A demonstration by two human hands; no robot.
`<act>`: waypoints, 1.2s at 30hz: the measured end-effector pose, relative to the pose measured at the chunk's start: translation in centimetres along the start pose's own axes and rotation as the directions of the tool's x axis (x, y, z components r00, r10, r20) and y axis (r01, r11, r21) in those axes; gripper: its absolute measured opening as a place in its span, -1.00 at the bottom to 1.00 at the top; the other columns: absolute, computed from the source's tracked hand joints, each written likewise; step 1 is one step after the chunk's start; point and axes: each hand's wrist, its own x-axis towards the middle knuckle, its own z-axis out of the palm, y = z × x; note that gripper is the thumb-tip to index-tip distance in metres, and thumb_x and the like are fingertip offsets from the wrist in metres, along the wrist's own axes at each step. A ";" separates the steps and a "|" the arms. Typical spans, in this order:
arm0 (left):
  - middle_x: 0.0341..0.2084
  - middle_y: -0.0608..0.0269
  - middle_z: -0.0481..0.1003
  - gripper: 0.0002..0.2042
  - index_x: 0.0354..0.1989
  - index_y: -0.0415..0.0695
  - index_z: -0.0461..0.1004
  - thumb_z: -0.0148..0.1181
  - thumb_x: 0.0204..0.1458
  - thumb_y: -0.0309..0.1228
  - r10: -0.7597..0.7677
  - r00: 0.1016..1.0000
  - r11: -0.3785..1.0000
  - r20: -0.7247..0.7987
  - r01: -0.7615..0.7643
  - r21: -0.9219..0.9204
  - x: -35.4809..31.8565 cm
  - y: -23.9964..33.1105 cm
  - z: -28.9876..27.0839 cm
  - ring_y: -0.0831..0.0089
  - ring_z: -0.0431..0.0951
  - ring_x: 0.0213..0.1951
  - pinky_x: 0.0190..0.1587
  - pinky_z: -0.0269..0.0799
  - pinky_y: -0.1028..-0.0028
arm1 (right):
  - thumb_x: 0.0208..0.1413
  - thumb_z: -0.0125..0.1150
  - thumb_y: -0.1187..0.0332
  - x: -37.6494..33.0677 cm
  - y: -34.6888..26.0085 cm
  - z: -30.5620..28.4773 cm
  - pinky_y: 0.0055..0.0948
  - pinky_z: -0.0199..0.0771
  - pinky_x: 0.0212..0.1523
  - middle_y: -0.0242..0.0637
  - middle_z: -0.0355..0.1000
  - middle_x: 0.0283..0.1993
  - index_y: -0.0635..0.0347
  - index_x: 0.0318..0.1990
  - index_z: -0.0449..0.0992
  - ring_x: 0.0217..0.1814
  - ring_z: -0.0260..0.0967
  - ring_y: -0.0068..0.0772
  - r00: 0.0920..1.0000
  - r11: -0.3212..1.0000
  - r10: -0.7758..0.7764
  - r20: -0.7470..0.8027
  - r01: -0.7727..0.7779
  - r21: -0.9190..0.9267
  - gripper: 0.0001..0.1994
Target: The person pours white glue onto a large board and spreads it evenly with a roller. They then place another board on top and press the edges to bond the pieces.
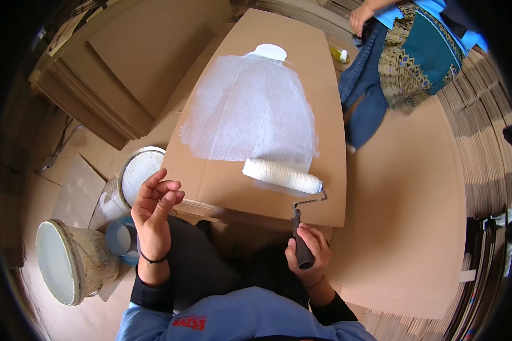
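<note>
Head view, looking down at a person seated among stacks of flat cardboard. A large cardboard sheet (267, 187) lies in front of them, resting against their knees.

The right hand (308, 250) is closed around the dark handle of a paint roller (283, 175). The roller's white sleeve lies across the sheet at the lower edge of a white painted patch (250, 111), touching the cardboard.

The left hand (156, 210) is raised beside the sheet's left edge, empty, its fingers loosely curled and touching nothing. A dark band sits on that wrist.

The patch covers the middle of the sheet, from a thicker white blob near the far end down to the roller. It looks thin and streaky, with brown showing through. The far end, both side margins and the whole near strip below the roller are bare brown. So the coating seems roughly half done, with the edges and near part left.

To the person's left stand an open paint bucket (136, 173) with white inside, a second, larger bucket (68, 261) tipped on its side, and a small blue cup (122, 238) between them.

At the far right, another person in jeans and a patterned top stands beside the sheet, one hand (361, 17) visible. A small yellow bottle (339, 54) lies near them.
</note>
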 end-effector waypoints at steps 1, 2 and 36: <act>-0.21 0.19 0.49 -0.61 0.13 -0.32 0.29 0.07 0.09 -0.57 -0.001 1.000 1.000 0.013 0.001 0.016 -0.2 0.0 0.3 0.48 0.52 -0.21 -0.06 0.41 0.51 | -0.23 0.29 0.54 0.3 0.6 0.4 -0.32 0.55 -0.20 -0.05 0.48 -0.21 0.22 -0.18 0.49 -0.22 0.51 -0.08 1.000 1.000 0.005 -0.001 -0.005 0.011 -0.66; -0.21 0.19 0.49 -0.61 0.13 -0.32 0.28 0.08 0.09 -0.56 -0.007 1.000 0.999 -0.009 0.007 0.043 -0.3 0.1 0.3 0.48 0.52 -0.21 -0.06 0.41 0.51 | -0.22 0.28 0.54 1.1 1.8 1.2 -0.32 0.54 -0.21 -0.03 0.47 -0.21 0.22 -0.17 0.50 -0.22 0.51 -0.06 0.999 1.000 -0.027 -0.034 0.027 0.006 -0.66; -0.24 0.23 0.48 -0.51 0.15 -0.33 0.27 0.18 0.04 -0.39 -0.117 0.989 0.967 -0.086 0.133 0.217 3.0 -1.9 3.4 0.52 0.49 -0.25 -0.12 0.39 0.52 | -0.14 0.28 0.49 2.4 9.1 -8.6 -0.30 0.47 -0.07 -0.04 0.51 -0.23 0.27 -0.21 0.49 -0.19 0.48 -0.13 0.986 0.982 0.149 0.074 -0.140 -0.125 -0.73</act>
